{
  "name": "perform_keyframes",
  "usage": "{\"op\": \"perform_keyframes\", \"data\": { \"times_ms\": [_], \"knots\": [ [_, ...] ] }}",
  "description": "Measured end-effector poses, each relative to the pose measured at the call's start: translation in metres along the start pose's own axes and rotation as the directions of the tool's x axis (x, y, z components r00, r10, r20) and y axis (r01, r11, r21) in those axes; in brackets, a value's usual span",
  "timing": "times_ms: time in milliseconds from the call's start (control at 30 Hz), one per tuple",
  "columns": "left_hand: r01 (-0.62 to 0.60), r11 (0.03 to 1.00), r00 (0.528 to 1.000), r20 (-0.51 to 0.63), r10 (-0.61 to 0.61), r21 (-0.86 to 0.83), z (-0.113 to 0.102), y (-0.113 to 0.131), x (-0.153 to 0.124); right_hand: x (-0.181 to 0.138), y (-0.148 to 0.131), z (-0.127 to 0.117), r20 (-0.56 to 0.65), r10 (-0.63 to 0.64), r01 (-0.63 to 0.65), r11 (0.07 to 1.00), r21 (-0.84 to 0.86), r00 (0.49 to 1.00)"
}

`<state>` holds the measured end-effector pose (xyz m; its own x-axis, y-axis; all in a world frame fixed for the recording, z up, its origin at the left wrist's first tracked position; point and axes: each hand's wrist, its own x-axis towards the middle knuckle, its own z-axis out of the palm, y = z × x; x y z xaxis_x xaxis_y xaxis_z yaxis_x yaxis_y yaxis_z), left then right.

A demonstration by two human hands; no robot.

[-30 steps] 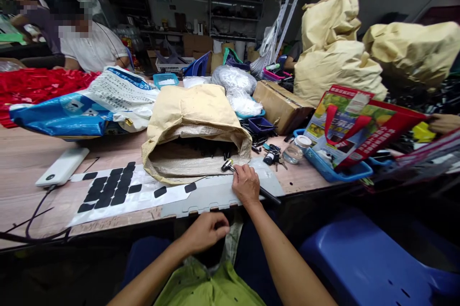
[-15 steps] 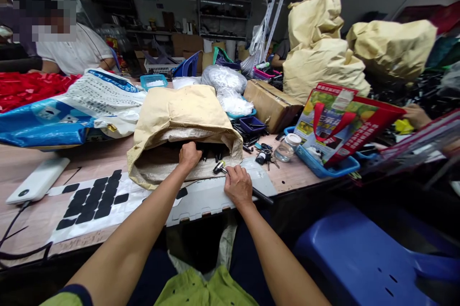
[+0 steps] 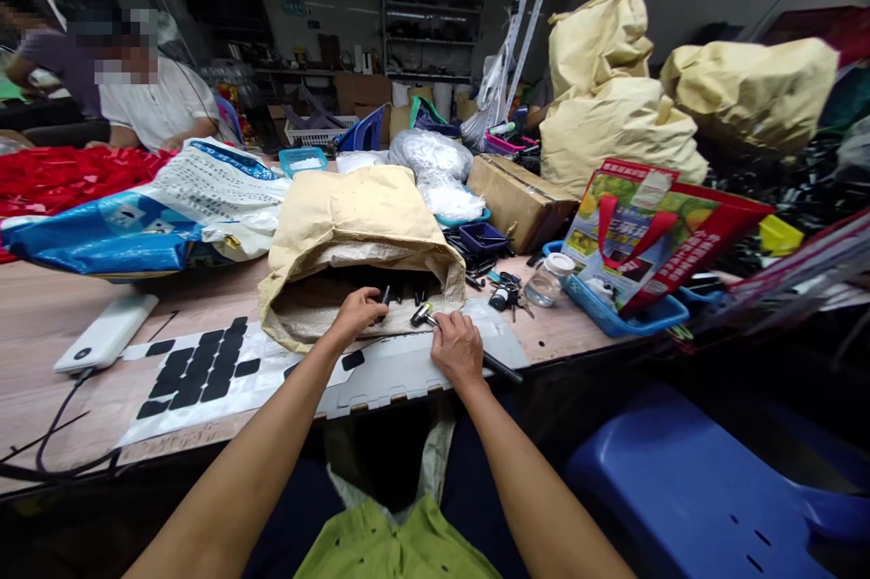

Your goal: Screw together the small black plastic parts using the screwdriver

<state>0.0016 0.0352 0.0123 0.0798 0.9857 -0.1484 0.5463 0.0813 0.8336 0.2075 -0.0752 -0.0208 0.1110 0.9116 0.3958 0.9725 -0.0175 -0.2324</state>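
A tan paper sack [image 3: 367, 207] lies on its side on the table, its mouth facing me. At that mouth, my left hand [image 3: 360, 312] is closed on a small black piece [image 3: 385, 296], thin and upright between the fingertips. Inside the sack's opening stand or lie several more small dark pieces [image 3: 418, 296]. My right hand [image 3: 458, 348] is wrapped round a small hammer [image 3: 503, 368], its shiny head [image 3: 421, 314] pointing left and its black handle sticking out to the right. Under both hands is a grey-white board [image 3: 381, 380] at the table edge.
On the left are a sheet of black stickers [image 3: 197, 371], a white power bank [image 3: 107, 334] and a blue-white sack [image 3: 136, 226]. To the right lie keys [image 3: 517, 294], a glass jar [image 3: 547, 282] and a blue basket [image 3: 625, 321]. A blue chair [image 3: 680, 479] stands at right; people sit beyond.
My left hand has come out of the sack's depth toward its mouth, with a small black piece now showing in its fingers. My right hand still grips the hammer. The view has shifted slightly.
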Motion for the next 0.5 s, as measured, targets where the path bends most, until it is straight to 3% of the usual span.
{"op": "perform_keyframes", "data": {
  "times_ms": [133, 233, 333, 500],
  "knots": [
    [-0.024, 0.958, 0.989, 0.135, 0.065, -0.287, 0.001, -0.007, -0.025, 0.0, 0.0, -0.001, 0.001, 0.003, -0.003, 1.0, 0.002, 1.0],
    [-0.024, 0.929, 0.994, 0.09, 0.061, -0.369, 0.007, -0.011, -0.037, 0.0, -0.001, -0.001, 0.001, 0.002, -0.002, 1.0, 0.004, 1.0],
    [-0.076, 0.93, 0.995, 0.028, 0.092, -0.36, 0.013, -0.018, -0.042, 0.0, -0.001, -0.002, 0.001, 0.006, -0.006, 1.0, 0.004, 1.0],
    [-0.261, 0.953, 0.962, 0.039, 0.27, -0.154, 0.012, -0.034, -0.047, 0.0, -0.002, -0.001, 0.001, 0.006, -0.006, 1.0, 0.007, 1.0]
  ]
}}
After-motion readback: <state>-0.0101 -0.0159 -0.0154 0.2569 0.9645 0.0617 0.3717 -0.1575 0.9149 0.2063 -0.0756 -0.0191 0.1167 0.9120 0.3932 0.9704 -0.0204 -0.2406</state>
